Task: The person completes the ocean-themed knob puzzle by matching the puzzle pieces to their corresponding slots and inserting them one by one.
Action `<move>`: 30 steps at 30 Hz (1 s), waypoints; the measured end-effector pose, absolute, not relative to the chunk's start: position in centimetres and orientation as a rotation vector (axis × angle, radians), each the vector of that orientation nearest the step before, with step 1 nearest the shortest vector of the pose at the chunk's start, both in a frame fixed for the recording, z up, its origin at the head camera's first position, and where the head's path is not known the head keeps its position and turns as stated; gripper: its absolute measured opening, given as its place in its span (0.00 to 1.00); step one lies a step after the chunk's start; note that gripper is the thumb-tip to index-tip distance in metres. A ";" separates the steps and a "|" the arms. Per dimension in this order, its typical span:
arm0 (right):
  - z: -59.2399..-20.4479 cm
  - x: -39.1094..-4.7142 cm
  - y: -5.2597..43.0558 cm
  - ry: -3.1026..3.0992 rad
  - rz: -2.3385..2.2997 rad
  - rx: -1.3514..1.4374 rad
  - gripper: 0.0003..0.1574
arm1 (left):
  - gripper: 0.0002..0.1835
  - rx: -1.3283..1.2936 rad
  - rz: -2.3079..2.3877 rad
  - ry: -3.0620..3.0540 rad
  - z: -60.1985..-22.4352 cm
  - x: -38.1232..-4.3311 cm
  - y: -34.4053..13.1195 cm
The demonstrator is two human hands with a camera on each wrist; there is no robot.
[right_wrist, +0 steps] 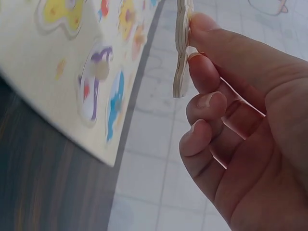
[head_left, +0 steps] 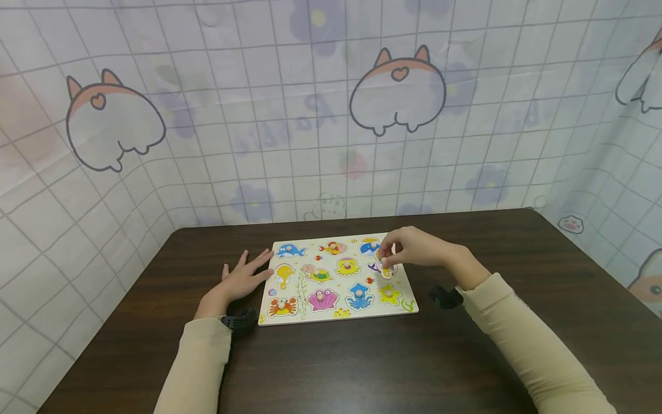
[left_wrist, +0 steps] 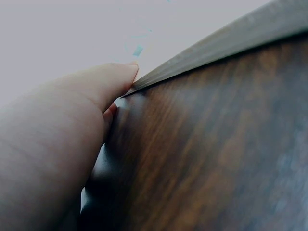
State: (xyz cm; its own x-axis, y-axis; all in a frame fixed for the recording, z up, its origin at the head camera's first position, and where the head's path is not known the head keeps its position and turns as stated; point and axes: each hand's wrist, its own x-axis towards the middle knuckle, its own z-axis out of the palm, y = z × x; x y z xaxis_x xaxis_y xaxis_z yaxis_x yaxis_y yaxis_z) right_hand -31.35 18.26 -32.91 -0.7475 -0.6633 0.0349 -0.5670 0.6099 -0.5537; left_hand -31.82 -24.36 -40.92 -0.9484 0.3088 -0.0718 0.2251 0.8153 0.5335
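Note:
A wooden peg puzzle board (head_left: 305, 318) with sea-animal pieces lies on the dark table. My left hand (head_left: 242, 283) is at its left edge with fingers spread and fairly straight; in the left wrist view, the thumb (left_wrist: 113, 79) meets the board's edge. Over the board's right side, my right hand (head_left: 408, 247) pinches a small puzzle piece between thumb and fingertips. The right wrist view has this puzzle piece (right_wrist: 181, 53) edge-on, raised off the board, its picture turned away. Other fingers curl loosely below it. Near it on the board are a purple-and-white piece (right_wrist: 89, 89) and a blue whale (right_wrist: 114, 106).
The board also bears a pink shell (head_left: 323, 299), a blue squid (head_left: 359, 297), a crab (head_left: 282, 307) and a yellow starfish (head_left: 389, 295). Behind the dark wooden table (head_left: 336, 368) hangs a white grid-patterned cloth (head_left: 269, 190).

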 end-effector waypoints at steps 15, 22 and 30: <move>-33.4 -32.3 13.3 2.636 -0.818 -1.039 0.03 | 0.37 0.425 0.816 2.845 -40.9 -31.7 -24.3; -33.6 -32.9 11.3 2.623 -0.813 -1.073 0.04 | 0.37 0.417 0.817 2.843 -40.7 -31.6 -24.3; -33.9 -33.5 8.8 2.641 -0.813 -1.123 0.03 | 0.37 0.415 0.812 2.838 -40.8 -31.7 -24.4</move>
